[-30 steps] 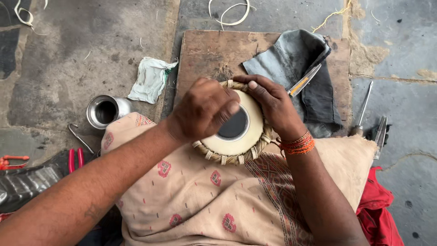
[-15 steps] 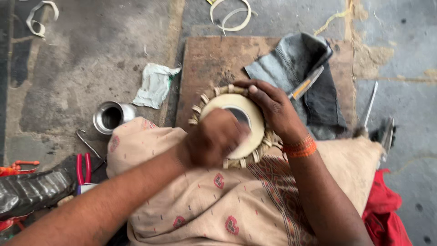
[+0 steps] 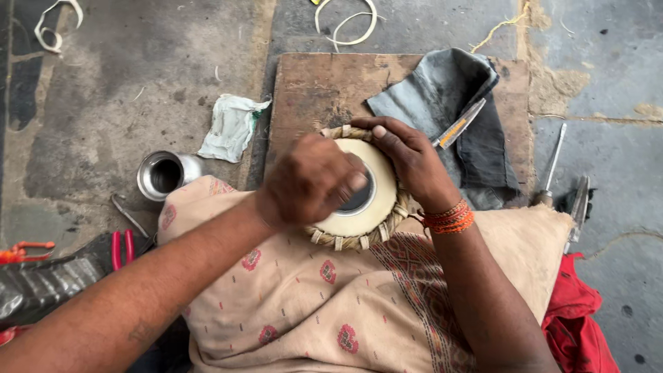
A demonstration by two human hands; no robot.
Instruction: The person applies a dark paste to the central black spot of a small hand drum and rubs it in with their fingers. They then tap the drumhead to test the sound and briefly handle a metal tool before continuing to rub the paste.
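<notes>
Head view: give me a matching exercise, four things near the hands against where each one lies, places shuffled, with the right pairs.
Things:
1. small round drum with a cream skin and woven rim
2. shiny steel cup
3. crumpled pale green cloth
4. dark grey folded cloth

Places:
A. on the bare floor, left of the wooden board
B. on the board's far right part
C. on the lap, under the left hand and right hand
D. on the floor at the left edge of the beige patterned lap cloth

Pairs: 1-C, 2-D, 3-A, 4-B
</notes>
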